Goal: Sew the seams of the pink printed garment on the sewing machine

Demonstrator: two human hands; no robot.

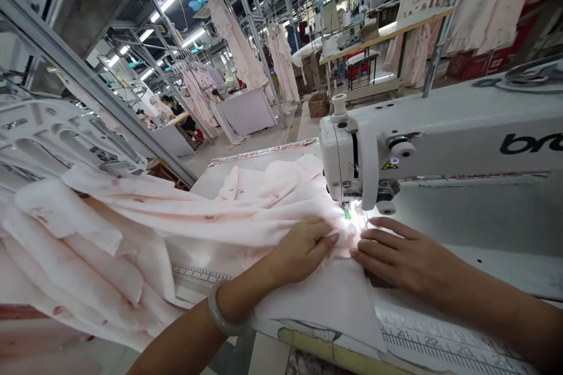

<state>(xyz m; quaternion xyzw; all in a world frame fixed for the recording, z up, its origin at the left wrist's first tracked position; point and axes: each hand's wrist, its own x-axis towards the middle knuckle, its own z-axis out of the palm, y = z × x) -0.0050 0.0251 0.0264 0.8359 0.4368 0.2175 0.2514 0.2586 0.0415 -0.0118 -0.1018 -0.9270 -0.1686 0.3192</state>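
Observation:
A pale pink printed fabric (pixel 264 199) spreads over the bed of a white sewing machine (pixel 352 152), and one part of it runs under the lit needle area. My left hand (pixel 303 249) is closed on the fabric just left of the needle, thumb and fingers pinching a fold. On the other side, my right hand (pixel 396 252) lies with outstretched fingers, their tips touching the fabric edge right by the presser foot. The needle itself is lost in the bright glare. A bangle (pixel 222 310) circles my left wrist.
Loose fabric (pixel 79 246) drapes off the table's left side, beside a white hanger rack (pixel 65 135). A measuring tape strip (pixel 440 343) runs along the front edge. Metal posts, hanging pink garments (pixel 233 35) and another worktable (pixel 387 32) stand behind; a person sits far left.

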